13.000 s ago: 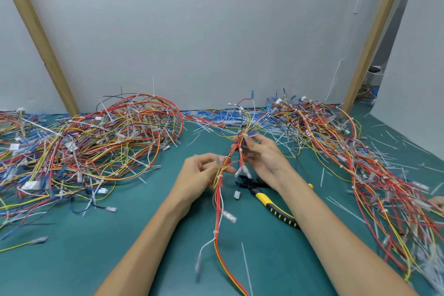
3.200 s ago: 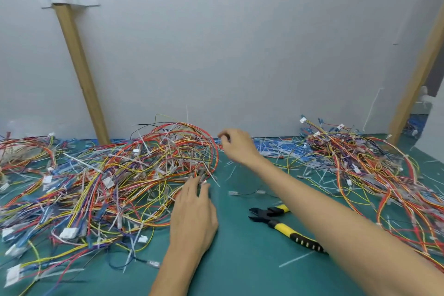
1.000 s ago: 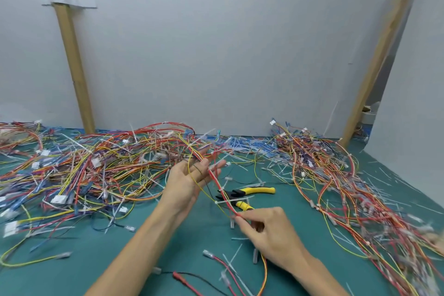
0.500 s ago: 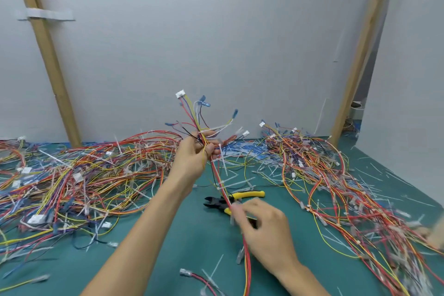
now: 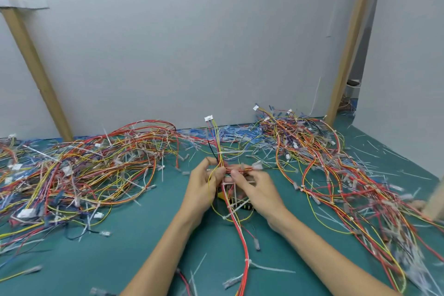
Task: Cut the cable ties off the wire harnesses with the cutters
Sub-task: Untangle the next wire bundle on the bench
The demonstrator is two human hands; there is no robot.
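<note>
- Now both hands hold one wire harness (image 5: pixel 241 169) just above the green worktop (image 5: pixel 125 262).
- Left hand (image 5: pixel 204 190) curls its fingers round the bundle where the wires bend upward.
- Right hand (image 5: pixel 255 191) pinches the red strands just beside it.
- Cutters (image 5: pixel 245 206) lie on the worktop under the hands, mostly hidden.
- White cable tie (image 5: pixel 229 152) crosses the wires above the left hand.

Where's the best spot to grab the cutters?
Take the cutters by their yellow-and-black handles, coming from the right with the right hand, which is closest. Only that part peeks out beneath the harness; the blades are hidden. The right hand and the left hand both hold the harness, so the right should let go first.
</note>
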